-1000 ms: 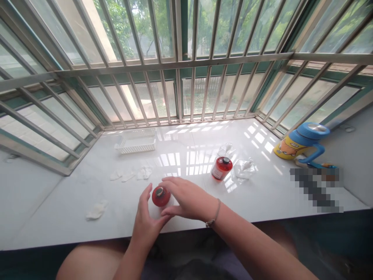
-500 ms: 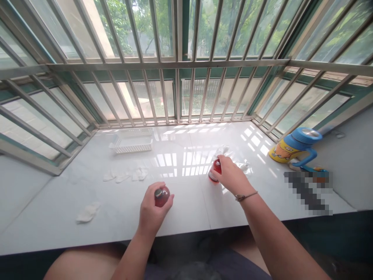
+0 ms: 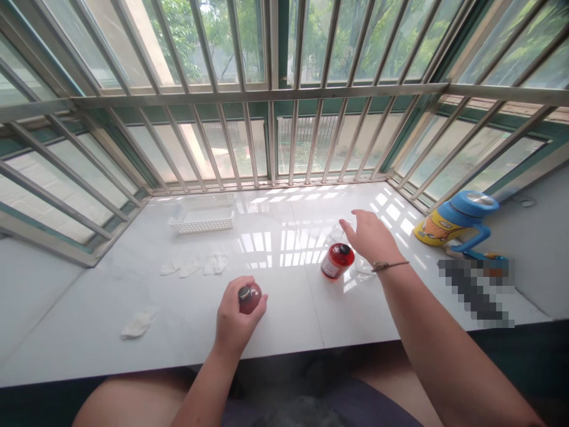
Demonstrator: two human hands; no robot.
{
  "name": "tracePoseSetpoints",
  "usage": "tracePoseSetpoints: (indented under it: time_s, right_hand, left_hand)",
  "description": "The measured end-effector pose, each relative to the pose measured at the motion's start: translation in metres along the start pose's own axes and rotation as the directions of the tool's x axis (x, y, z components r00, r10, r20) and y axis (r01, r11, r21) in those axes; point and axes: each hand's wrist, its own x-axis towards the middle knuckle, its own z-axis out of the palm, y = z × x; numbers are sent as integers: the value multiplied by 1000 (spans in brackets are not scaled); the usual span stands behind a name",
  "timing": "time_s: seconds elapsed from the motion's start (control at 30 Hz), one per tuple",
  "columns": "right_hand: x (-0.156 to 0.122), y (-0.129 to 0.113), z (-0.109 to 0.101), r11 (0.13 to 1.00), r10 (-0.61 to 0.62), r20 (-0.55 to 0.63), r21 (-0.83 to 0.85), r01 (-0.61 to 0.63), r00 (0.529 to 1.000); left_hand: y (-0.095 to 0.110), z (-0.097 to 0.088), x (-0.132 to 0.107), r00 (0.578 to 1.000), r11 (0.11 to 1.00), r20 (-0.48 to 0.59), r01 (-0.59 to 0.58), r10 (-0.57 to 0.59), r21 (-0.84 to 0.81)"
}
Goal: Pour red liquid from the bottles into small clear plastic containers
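Note:
My left hand [image 3: 235, 318] is wrapped round a small red bottle [image 3: 249, 298] with a dark top, held upright on the white sill [image 3: 284, 320] near its front edge. My right hand [image 3: 370, 235] hovers further back and to the right, fingers stretched forward and holding nothing. It is just above and beyond a second red bottle [image 3: 336, 261] with a black cap and white label, which stands free on the sill. Clear plastic wrappers [image 3: 338, 230] lie under and beside that hand.
A white slatted basket [image 3: 202, 222] sits at the back left. Several white cotton pads [image 3: 195, 265] lie left of centre, another one [image 3: 138, 323] near the front left. A blue and yellow cup [image 3: 457, 219] leans at the right. Metal window bars [image 3: 271, 142] close off the back.
My right hand has left the near bottle, gone to the far bottle, then let it go and moved past it. My left hand closed round the near bottle.

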Motion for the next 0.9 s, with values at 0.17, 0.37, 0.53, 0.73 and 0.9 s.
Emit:
tracePoseSetpoints:
  time_s: [0.17,0.37,0.53,0.73,0.9]
  right_hand:
    - [61,-8,-3,998,42,277,-64,-25,960]
    - [68,-44,2,974,-223,427,56,220,876]
    - [37,-78,-12,844,-536,506,308,439,676]
    - [10,-74,-32,817,-574,430,257,515,696]
    - [2,-39,-26,896,-381,486,-16,444,786]
  left_hand:
    - [0,0,0,1000,1000,-13,0,1,9]
    - [0,0,-1,1000,1000,-4,-1,1,4]
    - [-1,0,-1,1000,1000,-6,-2,2,0]
    - [1,-1,-1,1000,1000,-5,-5,5,-4]
    - [1,-1,0,1000,1000,-2,-3,3,-13]
